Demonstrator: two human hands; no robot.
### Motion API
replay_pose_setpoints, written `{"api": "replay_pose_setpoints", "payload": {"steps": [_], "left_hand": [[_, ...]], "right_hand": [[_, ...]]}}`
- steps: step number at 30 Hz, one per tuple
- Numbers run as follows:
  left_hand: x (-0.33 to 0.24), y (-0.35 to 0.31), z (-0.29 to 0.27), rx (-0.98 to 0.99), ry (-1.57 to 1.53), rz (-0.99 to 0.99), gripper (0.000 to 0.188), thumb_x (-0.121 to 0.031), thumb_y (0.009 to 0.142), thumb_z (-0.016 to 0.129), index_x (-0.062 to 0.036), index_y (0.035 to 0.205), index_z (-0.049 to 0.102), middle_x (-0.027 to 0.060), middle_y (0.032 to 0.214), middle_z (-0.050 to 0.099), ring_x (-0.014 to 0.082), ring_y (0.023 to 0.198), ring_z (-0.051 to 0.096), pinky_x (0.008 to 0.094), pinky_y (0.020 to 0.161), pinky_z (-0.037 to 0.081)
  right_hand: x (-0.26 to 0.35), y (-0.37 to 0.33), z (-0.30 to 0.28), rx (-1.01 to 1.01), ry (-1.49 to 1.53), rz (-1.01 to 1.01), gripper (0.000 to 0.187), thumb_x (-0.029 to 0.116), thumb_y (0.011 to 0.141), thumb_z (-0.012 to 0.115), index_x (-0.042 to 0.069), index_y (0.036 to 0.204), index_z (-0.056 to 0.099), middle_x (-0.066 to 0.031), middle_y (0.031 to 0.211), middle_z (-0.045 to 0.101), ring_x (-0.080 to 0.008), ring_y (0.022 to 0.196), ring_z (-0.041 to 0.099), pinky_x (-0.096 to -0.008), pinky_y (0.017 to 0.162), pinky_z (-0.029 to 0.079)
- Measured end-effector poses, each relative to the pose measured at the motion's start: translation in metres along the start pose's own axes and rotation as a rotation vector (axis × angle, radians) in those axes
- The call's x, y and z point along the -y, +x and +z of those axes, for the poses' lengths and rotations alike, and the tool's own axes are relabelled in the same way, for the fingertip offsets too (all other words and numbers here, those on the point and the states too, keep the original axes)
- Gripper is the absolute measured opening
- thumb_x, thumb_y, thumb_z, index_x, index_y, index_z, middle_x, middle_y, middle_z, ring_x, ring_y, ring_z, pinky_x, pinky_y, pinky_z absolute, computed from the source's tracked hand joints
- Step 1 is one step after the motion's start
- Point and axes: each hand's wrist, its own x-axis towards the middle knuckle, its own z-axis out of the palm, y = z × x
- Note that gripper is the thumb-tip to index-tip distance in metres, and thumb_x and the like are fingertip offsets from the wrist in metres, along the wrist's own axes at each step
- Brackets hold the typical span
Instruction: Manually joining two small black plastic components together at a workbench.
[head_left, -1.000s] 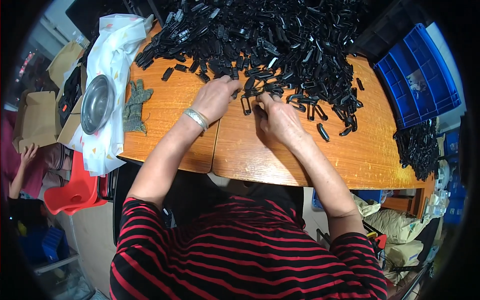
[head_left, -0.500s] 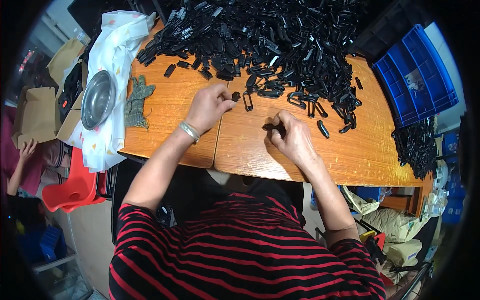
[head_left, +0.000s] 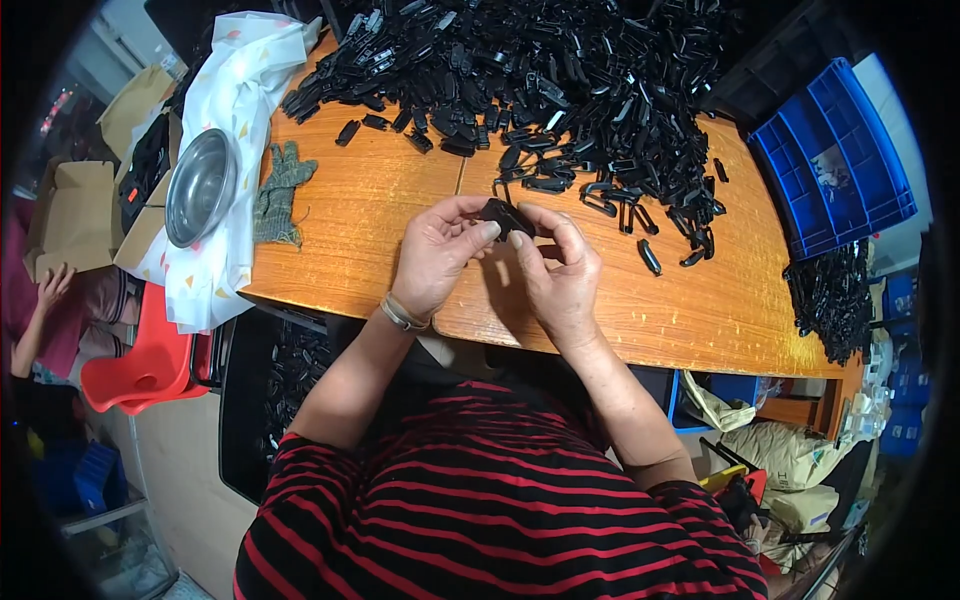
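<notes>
Your left hand (head_left: 437, 255) and right hand (head_left: 556, 272) both pinch one small black plastic clip (head_left: 505, 216) between closed fingertips, near the heap of black clips (head_left: 560, 75) lying farther off.

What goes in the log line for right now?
left hand: holds black plastic piece | right hand: pinches same piece | pile of black pieces: behind

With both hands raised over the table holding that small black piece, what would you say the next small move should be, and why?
Probably press the black piece together between the fingertips: the left hand and right hand both pinch it above the wooden table, clear of the black pile.
</notes>
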Motion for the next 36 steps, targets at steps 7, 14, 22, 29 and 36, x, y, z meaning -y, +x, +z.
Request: {"api": "replay_pose_setpoints", "payload": {"steps": [7,14,22,29,36], "left_hand": [[0.006,-0.005,-0.004,0.042,-0.014,0.061,0.031,-0.002,0.091,0.064,0.0024,0.121,0.060,-0.0001,0.092,0.066,0.0018,0.073,0.055,0.0167,0.066,0.046],[0.010,-0.022,0.014,-0.041,0.133,0.207,0.034,-0.003,0.093,0.062,0.0011,0.126,0.060,-0.0006,0.091,0.064,0.0014,0.070,0.050,0.0161,0.064,0.042],[0.001,-0.028,0.009,0.038,-0.094,0.023,0.026,-0.023,0.103,0.048,-0.0016,0.097,0.061,0.0011,0.082,0.059,0.0046,0.071,0.050,0.0185,0.063,0.042],[-0.023,-0.050,-0.017,-0.025,-0.100,-0.101,0.033,-0.023,0.103,0.044,-0.0028,0.083,0.059,0.0031,0.073,0.056,0.0087,0.069,0.052,0.0232,0.065,0.043],[-0.109,-0.120,-0.134,0.207,1.204,-0.209,0.022,-0.021,0.088,0.066,-0.0039,0.100,0.070,0.0087,0.083,0.065,0.0222,0.076,0.063,0.0324,0.070,0.049]], "right_hand": [[-0.007,0.001,-0.002,0.069,-0.144,-0.099,0.025,-0.002,0.084,0.070,0.000,0.109,0.065,-0.0078,0.100,0.066,-0.0120,0.085,0.066,-0.0241,0.068,0.055],[-0.015,-0.009,0.008,0.016,-0.219,-0.243,0.030,-0.003,0.073,0.077,0.000,0.099,0.062,-0.0126,0.094,0.062,-0.0198,0.075,0.065,-0.0273,0.063,0.054],[-0.002,-0.023,0.013,0.291,-0.266,-0.092,0.055,0.022,0.081,0.077,0.003,0.124,0.049,-0.0178,0.098,0.062,-0.0303,0.081,0.066,-0.0363,0.068,0.053],[0.011,-0.037,0.043,0.384,-0.166,0.024,0.049,0.020,0.080,0.077,0.005,0.117,0.048,-0.0115,0.073,0.059,-0.0299,0.063,0.064,-0.0372,0.055,0.050],[-0.007,-0.001,0.010,0.506,-0.348,-0.194,0.032,0.025,0.081,0.075,0.006,0.105,0.067,-0.0090,0.082,0.067,-0.0239,0.072,0.066,-0.0341,0.065,0.053]]}}
